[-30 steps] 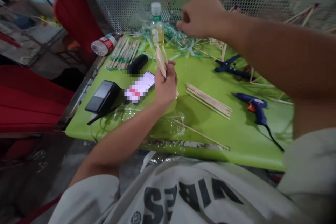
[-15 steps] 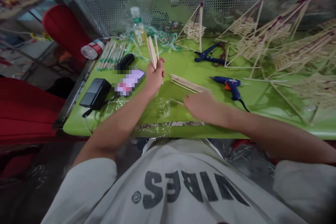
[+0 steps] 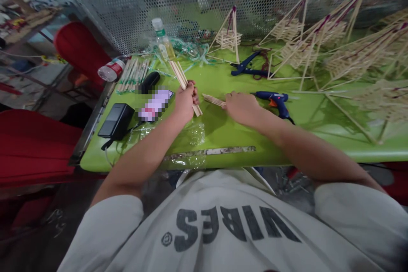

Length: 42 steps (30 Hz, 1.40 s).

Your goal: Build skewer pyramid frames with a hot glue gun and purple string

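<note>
In the head view, my left hand is wrapped round a bundle of thin wooden sticks. The bundle slants, its upper part pointing away from me and its lower ends showing below my fist. My right hand is closed over the right part of a second group of wooden sticks, low over the table; its fingertips are partly hidden. Just right of that hand lies a blue glue gun with an orange trigger and a small red light.
On the green table are blue cutters, a phone, a black adapter, wrapped sticks, and a tilted bottle. Several stick-built pyramid frames fill the right side. A perforated metal panel stands behind.
My left hand's bundle has tipped further over, its lower ends now showing. My right hand has moved up onto the sticks on the table; the loose stick at its fingertips no longer shows.
</note>
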Motion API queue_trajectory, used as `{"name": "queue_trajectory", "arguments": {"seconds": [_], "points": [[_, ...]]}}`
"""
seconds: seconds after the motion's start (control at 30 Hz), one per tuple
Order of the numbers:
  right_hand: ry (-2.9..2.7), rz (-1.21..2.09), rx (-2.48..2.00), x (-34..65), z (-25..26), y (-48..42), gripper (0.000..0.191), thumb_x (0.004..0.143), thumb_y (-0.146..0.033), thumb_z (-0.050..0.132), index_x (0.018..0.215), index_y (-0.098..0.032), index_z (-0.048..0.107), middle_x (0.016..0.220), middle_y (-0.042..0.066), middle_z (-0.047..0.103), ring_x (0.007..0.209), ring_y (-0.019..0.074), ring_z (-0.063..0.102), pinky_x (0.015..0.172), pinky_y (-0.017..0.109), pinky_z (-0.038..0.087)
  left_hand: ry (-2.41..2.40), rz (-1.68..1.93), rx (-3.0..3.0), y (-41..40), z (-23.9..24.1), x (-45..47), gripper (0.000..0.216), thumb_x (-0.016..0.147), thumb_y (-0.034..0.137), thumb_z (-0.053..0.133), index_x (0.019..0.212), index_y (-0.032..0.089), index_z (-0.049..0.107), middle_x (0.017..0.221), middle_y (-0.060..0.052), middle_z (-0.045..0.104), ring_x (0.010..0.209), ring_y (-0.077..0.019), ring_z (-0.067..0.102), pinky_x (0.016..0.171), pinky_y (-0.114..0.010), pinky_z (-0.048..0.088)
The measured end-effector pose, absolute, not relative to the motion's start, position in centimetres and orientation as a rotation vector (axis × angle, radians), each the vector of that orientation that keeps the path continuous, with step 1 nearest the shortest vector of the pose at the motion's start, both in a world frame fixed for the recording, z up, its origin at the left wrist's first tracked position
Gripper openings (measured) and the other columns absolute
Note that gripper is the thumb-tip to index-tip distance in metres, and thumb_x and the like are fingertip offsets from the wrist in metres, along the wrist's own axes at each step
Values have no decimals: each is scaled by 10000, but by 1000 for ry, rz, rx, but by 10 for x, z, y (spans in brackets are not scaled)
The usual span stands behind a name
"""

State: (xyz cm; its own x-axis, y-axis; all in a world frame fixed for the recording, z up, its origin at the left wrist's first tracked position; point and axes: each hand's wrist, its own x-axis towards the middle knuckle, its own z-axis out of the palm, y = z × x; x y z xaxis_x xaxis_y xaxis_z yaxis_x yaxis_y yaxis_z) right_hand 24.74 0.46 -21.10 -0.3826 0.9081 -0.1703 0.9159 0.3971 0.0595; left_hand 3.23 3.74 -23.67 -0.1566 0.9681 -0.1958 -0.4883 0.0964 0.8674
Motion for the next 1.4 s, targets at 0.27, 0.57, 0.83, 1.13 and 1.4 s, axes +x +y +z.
{"name": "queue_trajectory", "arguments": {"seconds": [0.27, 0.57, 0.83, 1.13, 1.4], "points": [[2525, -116, 1560, 242, -214, 8, 529, 1056, -70, 375, 1472, -8, 695, 1356, 327, 767, 1151, 412, 784, 953, 510, 603, 973, 1430, 630, 32, -231, 35, 179, 1091, 264, 720, 950, 233, 614, 707, 60, 499, 515, -52, 401, 492, -212, 314], [2754, -567, 1950, 259, -206, 39, 556, 1230, -371, 88, 1490, -145, 524, 1051, 147, 767, 790, 219, 750, 747, 358, 626, 911, 1554, 986, 21, -245, 49, 349, 1041, 568, 813, 1010, 236, 708, 1036, -69, 812, 885, -175, 805, 708, -274, 586], [3190, -1253, 1983, 219, -240, 17, 470, 1253, -538, 191, 1442, -233, 494, 1290, 143, 742, 1065, 202, 752, 927, 361, 684, 749, 1382, 1230, 14, -258, 63, 643, 946, 805, 825, 1291, 263, 810, 1372, -155, 829, 1287, -292, 804, 957, -399, 717], [3244, -881, 1688, 215, -241, 10, 623, 1214, -368, 130, 1753, -177, 378, 1612, 192, 633, 1470, 275, 635, 1264, 498, 586, 693, 1350, 1418, 16, -259, 62, 626, 968, 812, 780, 1224, 244, 836, 1387, -138, 804, 1515, -307, 707, 1409, -520, 520], [3162, -595, 1714, 233, -204, 7, 402, 1196, -458, 462, 1307, -191, 741, 1310, 179, 691, 1259, 316, 663, 1145, 481, 590, 740, 1519, 1363, 8, -234, 57, 441, 1024, 650, 810, 941, 218, 784, 1309, -142, 782, 1378, -262, 742, 1213, -414, 639]]}}
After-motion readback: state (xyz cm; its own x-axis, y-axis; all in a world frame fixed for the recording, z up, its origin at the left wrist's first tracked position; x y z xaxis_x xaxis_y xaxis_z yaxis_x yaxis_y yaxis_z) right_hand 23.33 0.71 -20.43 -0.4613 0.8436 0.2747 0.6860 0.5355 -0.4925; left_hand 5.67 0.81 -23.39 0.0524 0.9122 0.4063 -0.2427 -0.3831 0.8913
